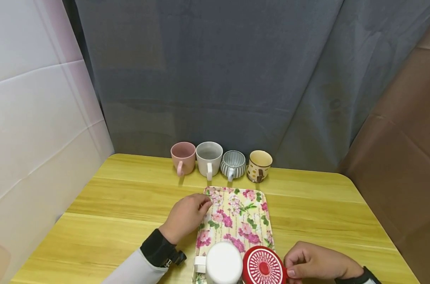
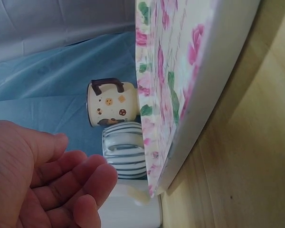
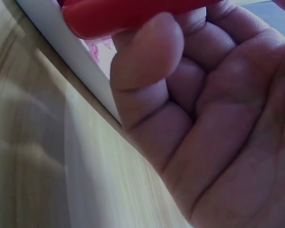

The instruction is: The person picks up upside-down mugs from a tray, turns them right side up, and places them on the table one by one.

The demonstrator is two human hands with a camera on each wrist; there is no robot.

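Tray: floral tray [image 1: 236, 217] on the yellow wooden table [image 1: 122, 205].
Left hand: left hand [image 1: 184, 217] at the tray's 9 o'clock edge, fingers loosely curled against the rim, holding nothing.
Right hand: right hand [image 1: 315, 262] pinches the red-and-white lid [image 1: 263, 266] from its 3 o'clock side.
Lid: at the tray's 5 o'clock corner, beside a white mug [image 1: 222, 263].
Far row: four mugs [image 1: 220, 161] at 12 o'clock.

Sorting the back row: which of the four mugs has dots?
The cream mug with brown dots, rightmost in the row; the pink, white and grey striped ones lack dots.
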